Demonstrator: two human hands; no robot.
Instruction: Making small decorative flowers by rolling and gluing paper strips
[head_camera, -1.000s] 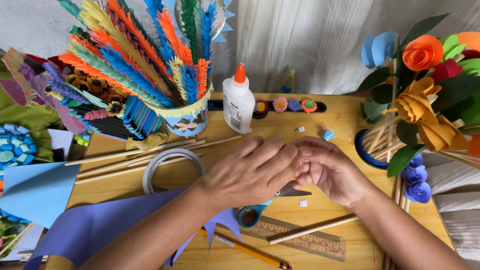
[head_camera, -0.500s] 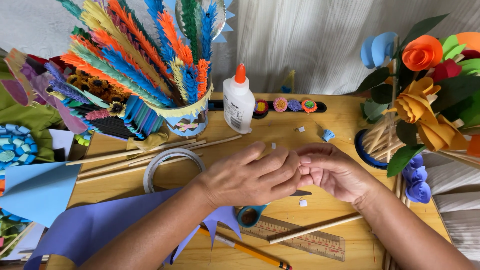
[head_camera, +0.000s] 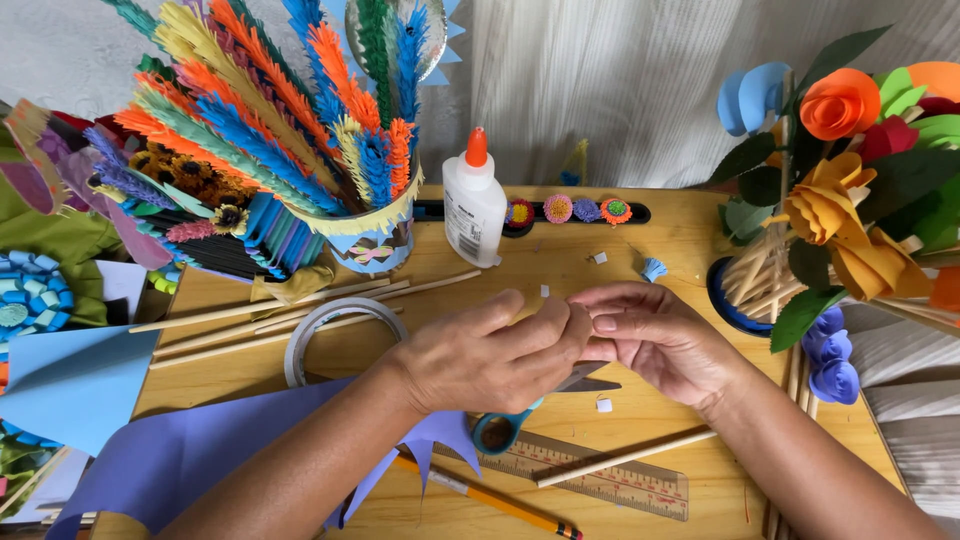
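Observation:
My left hand (head_camera: 480, 355) and my right hand (head_camera: 660, 340) meet above the middle of the wooden table (head_camera: 680, 235). Their fingertips pinch together at one spot. Whatever lies between the fingers is hidden, so I cannot tell if they hold anything. Just under the hands lie scissors with a teal handle (head_camera: 498, 432); their blade pokes out to the right. A small white paper scrap (head_camera: 603, 404) lies below my right hand.
A white glue bottle (head_camera: 475, 205) and a cup of coloured paper feathers (head_camera: 370, 240) stand behind. A tape ring (head_camera: 335, 315), wooden sticks (head_camera: 270, 310), purple paper (head_camera: 200, 450), a ruler (head_camera: 600, 475) and a pencil (head_camera: 490, 500) lie around. Paper flowers (head_camera: 840, 180) stand at right.
My left hand has turned slightly, with its fingers now stretched toward my right fingertips. Both hands stay in the same place.

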